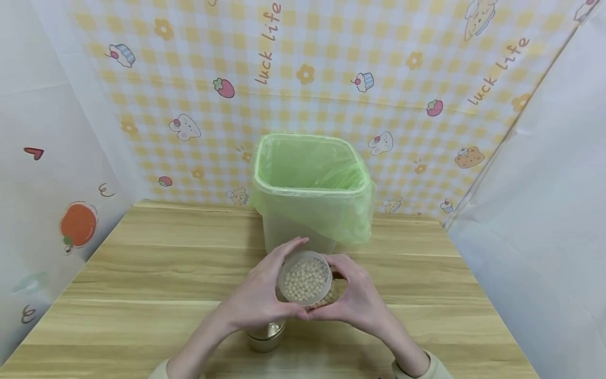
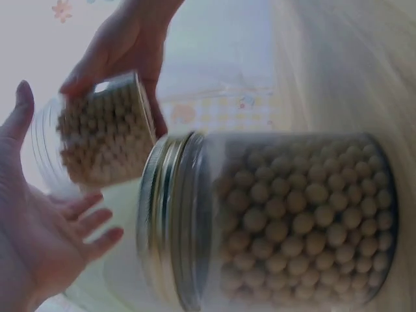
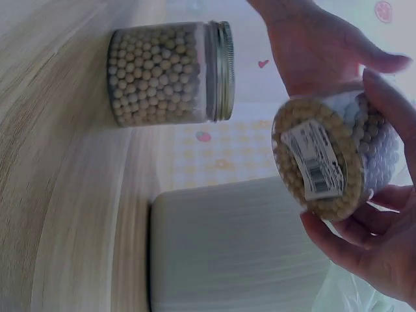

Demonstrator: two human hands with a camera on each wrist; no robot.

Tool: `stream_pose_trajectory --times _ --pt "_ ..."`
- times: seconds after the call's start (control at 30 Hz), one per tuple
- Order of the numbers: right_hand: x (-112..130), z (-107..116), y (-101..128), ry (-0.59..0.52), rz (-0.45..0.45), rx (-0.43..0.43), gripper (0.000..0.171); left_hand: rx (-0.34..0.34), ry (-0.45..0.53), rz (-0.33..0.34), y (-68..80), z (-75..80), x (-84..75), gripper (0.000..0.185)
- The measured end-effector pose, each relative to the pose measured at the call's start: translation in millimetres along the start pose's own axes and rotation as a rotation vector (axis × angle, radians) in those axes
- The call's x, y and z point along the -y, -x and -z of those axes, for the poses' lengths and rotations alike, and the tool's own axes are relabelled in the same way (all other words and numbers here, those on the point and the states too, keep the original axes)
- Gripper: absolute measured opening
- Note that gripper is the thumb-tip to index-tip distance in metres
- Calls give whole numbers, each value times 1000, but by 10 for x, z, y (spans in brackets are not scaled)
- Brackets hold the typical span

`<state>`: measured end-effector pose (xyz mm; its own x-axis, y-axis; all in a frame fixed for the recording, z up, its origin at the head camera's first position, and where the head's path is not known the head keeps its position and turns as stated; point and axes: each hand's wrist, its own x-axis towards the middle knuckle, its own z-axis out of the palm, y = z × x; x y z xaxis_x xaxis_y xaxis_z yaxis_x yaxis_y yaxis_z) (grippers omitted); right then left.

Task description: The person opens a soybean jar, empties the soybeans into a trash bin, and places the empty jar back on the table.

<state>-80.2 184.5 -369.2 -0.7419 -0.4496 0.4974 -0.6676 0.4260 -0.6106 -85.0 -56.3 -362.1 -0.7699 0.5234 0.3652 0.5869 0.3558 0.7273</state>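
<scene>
A clear, lidless jar (image 2: 110, 133) of small pale beige balls (image 1: 305, 280) is held up in front of the bin, its mouth toward the head view. My right hand (image 1: 356, 295) grips its side, thumb and fingers curled round the wall. Around the jar's other side, near its mouth, my left hand (image 1: 258, 295) has thumb and fingers spread and fairly straight. In the right wrist view the jar's base shows a white barcode label (image 3: 316, 160). A second jar (image 3: 159, 75) of similar balls stands on the table with a metal lid, partly hidden under my left hand in the head view.
A pale bin (image 1: 298, 223) lined with a thin green bag (image 1: 350, 218) stands at the back of the wood-grain table (image 1: 189, 252). Behind it hangs a yellow checked cloth (image 1: 303, 100); white printed sheets (image 1: 61, 131) flank the table.
</scene>
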Motion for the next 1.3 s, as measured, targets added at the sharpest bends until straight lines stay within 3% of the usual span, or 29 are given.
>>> stream_pose_trajectory --times 0.17,0.3,0.43,0.63,0.93,1.13,1.3 --pt "-53 53 4 -220 -71 137 84 138 188 -108 -1 145 75 108" --pt "-91 93 -14 -391 -80 260 84 226 263 -207 -2 187 130 98" --pt "-109 115 -24 -458 -46 324 86 273 311 -242 -9 173 149 95" --pt "-82 109 -18 -373 -25 334 85 275 245 -181 3 148 116 106" --pt "27 55 15 -130 -47 216 89 229 66 -143 2 103 89 105" --pt "30 10 14 -25 -18 130 94 157 19 -76 8 69 74 100" --pt "15 -36 10 60 13 44 91 59 -55 -43 11 27 57 99"
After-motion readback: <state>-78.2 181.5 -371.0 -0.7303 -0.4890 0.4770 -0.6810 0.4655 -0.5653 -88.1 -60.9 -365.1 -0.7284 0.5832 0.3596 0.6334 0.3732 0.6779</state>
